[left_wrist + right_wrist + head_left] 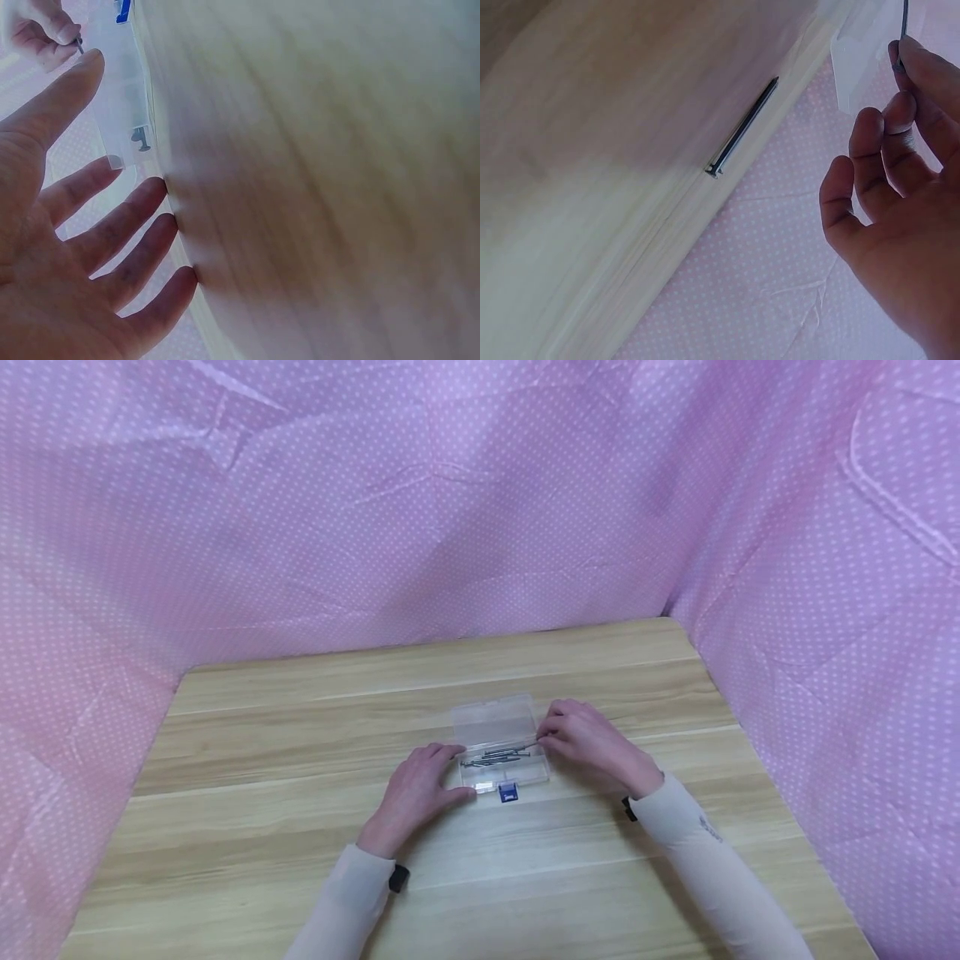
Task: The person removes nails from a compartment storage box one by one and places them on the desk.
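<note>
A clear plastic box (534, 770) lies on the table with its lid (493, 720) folded back. Several metal nails (498, 758) rest inside it. At the box's left end is my left hand (417, 787), thumb by the front corner and fingers spread towards the back corner. Its fingertips (169, 219) meet the tabletop in the left wrist view. Thumb and forefinger of my right hand (588, 739) pinch a thin nail (905, 21) at the box's right end. Another nail (744, 126) lies on the wood in the right wrist view.
The wood-grain table (247, 827) has rounded back corners. A pink dotted cloth (337, 527) hangs behind it and along both sides. On the box's front edge sits a blue tab (508, 792). Black bands (399, 878) show at both wrists.
</note>
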The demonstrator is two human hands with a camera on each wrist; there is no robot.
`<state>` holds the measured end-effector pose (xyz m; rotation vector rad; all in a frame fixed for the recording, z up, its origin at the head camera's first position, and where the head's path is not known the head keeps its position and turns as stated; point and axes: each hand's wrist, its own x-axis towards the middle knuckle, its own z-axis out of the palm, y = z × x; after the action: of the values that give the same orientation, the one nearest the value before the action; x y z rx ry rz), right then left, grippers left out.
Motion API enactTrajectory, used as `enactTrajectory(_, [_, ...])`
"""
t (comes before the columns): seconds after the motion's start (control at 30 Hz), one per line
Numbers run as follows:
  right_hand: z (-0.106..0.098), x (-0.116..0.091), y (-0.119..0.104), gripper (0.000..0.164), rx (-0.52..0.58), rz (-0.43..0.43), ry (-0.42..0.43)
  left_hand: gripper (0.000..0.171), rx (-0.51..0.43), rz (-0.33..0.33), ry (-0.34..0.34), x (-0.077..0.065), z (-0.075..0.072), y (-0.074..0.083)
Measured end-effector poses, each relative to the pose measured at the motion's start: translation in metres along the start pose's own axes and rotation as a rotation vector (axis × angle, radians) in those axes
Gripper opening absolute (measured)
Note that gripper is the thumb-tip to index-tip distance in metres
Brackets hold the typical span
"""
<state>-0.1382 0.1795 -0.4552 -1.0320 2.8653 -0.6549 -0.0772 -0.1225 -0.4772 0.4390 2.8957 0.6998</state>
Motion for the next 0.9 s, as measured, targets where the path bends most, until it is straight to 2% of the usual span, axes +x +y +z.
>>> enactTrajectory(0.47, [-0.003, -0.01, 0.01, 0.009, 0.021, 0.012, 0.106, 0.074, -0.005, -0.001, 0.006, -0.001, 0.0, 0.001])
enactTrajectory(0.9, [-0.012, -0.022, 0.02, 0.008, 0.071, 0.057, 0.163, 0.074, -0.007, 0.002, 0.004, -0.001, 0.002, 0.0])
